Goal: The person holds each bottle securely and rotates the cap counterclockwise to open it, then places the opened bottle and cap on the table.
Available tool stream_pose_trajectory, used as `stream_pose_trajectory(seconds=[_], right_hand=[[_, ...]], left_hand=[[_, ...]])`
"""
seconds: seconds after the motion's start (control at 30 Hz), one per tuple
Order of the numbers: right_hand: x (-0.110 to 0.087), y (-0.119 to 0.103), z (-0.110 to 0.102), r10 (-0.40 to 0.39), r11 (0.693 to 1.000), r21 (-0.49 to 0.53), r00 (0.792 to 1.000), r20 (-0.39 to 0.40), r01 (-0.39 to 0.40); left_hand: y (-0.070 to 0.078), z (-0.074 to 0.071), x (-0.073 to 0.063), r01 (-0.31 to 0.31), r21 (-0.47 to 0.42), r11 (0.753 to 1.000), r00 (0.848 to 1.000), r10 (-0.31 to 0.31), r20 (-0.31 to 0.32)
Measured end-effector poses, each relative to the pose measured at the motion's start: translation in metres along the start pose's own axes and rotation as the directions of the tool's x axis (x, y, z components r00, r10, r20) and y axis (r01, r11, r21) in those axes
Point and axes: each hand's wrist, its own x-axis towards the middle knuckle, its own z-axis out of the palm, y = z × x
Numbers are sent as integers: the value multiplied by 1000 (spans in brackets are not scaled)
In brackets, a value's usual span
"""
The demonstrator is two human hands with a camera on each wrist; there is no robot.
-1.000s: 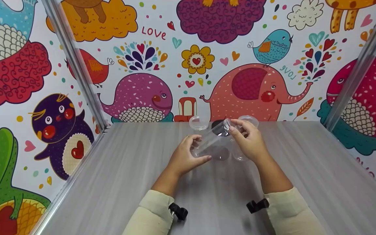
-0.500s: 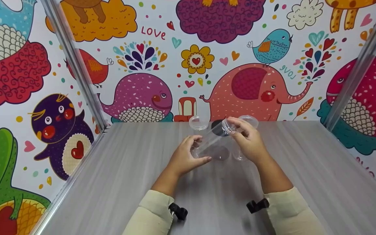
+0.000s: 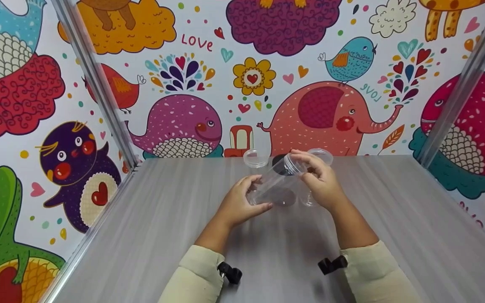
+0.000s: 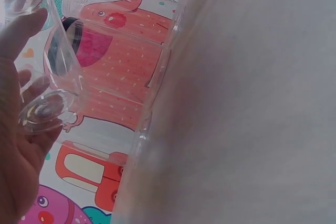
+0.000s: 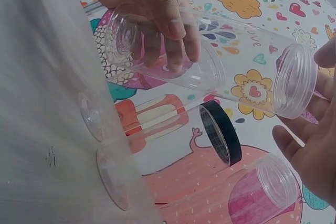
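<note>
A clear plastic jar (image 3: 272, 181) is held tilted above the table, its ribbed end up to the right. My left hand (image 3: 237, 203) grips it near the base, thumb below and fingers round the far side. At the ribbed end (image 5: 295, 81), my right hand (image 3: 321, 181) curls its fingers over the rim. In the right wrist view that thumb stands just off the rim. Behind the held jar stands another clear jar with a black lid (image 5: 220, 133), partly hidden in the head view.
Two more clear jars stand at the back: a left jar (image 3: 256, 160) and a right jar (image 3: 321, 155), the right one partly behind my right hand. The grey table (image 3: 166, 235) ends at a patterned wall (image 3: 251, 113), with metal posts (image 3: 99, 84) at the sides.
My right fingers have shifted over the ribbed end and the thumb has drawn back, so more of that end shows. The left hand has kept its hold in place.
</note>
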Motion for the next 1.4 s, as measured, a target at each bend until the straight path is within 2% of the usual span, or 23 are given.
stream_pose_trajectory(seconds=[0.23, 0.4, 0.6, 0.83, 1.1, 1.4], right_hand=[[2, 1, 1, 75, 987, -138, 995, -68, -84], [2, 1, 2, 112, 973, -189, 986, -122, -134], [3, 3, 4, 72, 985, -150, 991, -114, -89], [1, 3, 3, 35, 997, -69, 997, -64, -39], [0, 2, 2, 26, 999, 24, 999, -23, -26], [0, 1, 3, 10, 1000, 0, 999, -36, -10]], left_hand=[[-2, 1, 0, -19, -6, 1000, 1000, 19, -10], [-1, 1, 0, -22, -3, 1000, 1000, 22, -15], [0, 2, 0, -41, 7, 999, 999, 41, -19], [0, 2, 0, -22, 17, 1000, 1000, 22, -22], [-1, 3, 1, -33, 23, 999, 999, 34, -23], [-1, 4, 1, -27, 3, 1000, 999, 27, -28]])
